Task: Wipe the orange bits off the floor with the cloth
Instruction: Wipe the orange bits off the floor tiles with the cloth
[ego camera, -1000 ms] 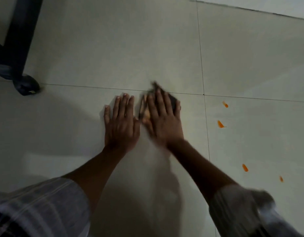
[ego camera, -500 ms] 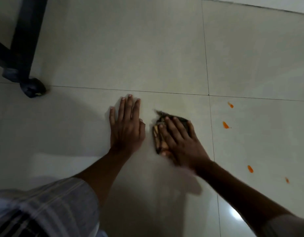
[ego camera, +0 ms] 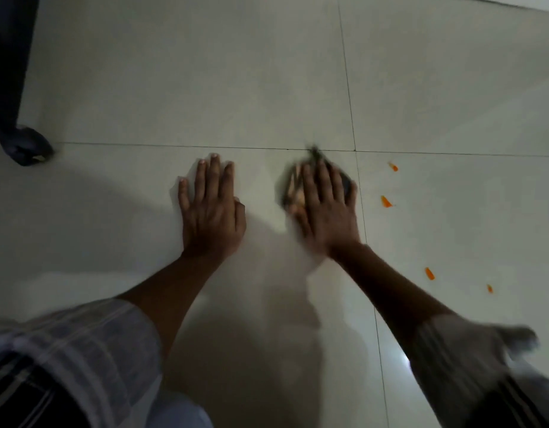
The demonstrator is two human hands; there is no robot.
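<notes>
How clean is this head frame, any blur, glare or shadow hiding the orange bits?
Head view: dim overall; the right hand and the cloth under it are motion-smeared, while the left hand is sharp. A glare spot sits low on the floor. Body shadow falls left of the four orange bits, which show clearly.

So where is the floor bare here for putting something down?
Bare tile lies beyond both hands, past the grout line, and between left hand and furniture foot. Right of the cloth under the right hand, orange bits scatter.
</notes>
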